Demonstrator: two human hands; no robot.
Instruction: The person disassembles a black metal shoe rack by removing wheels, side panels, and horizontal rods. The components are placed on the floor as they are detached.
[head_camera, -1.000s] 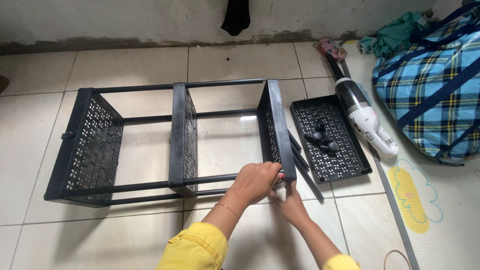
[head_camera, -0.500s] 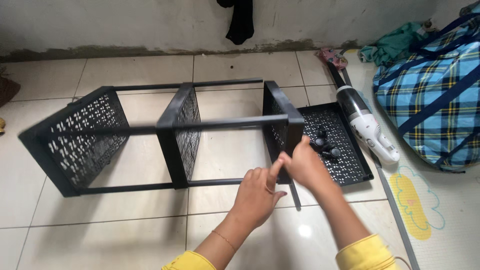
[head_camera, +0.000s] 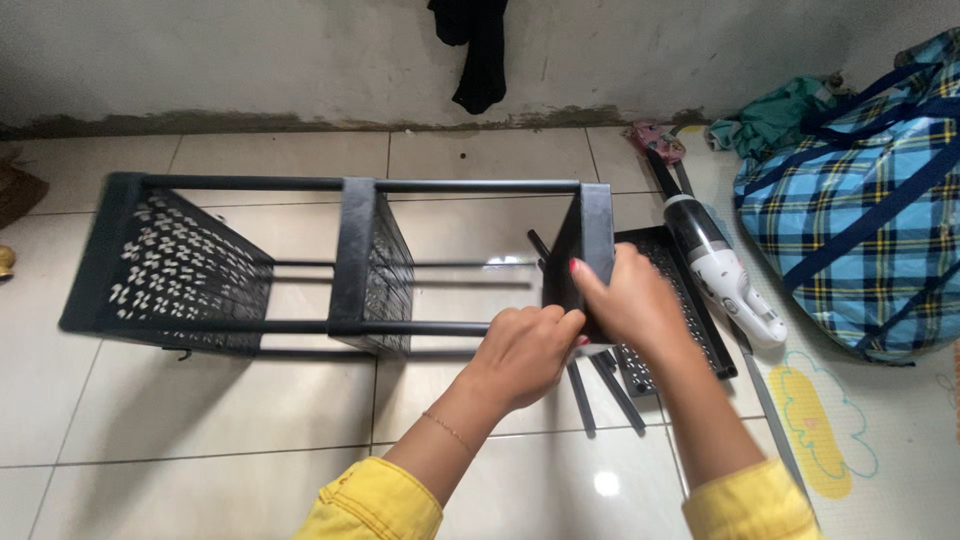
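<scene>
A black plastic rack (head_camera: 357, 250) of three perforated trays joined by thin poles lies on its side on the tiled floor. My right hand (head_camera: 632, 300) grips the edge of its rightmost tray (head_camera: 596, 228) from the right, thumb over the rim. My left hand (head_camera: 527, 350) is curled around the near corner of that same tray, where the front pole (head_camera: 430, 328) meets it. Both sleeves are yellow, and the left wrist wears a thin bracelet.
A loose black tray (head_camera: 700, 330) lies flat right of the rack, partly hidden by my right hand. Spare black poles (head_camera: 600, 395) lie beneath my hands. A white handheld vacuum (head_camera: 722, 282), a blue plaid bag (head_camera: 860, 200), green cloth (head_camera: 775, 115) and a foam mat (head_camera: 835, 425) are at the right.
The rack has been rolled over on the floor, so a different side faces up. My right hand moved onto the end tray's rim, and my left hand closed on its near corner.
</scene>
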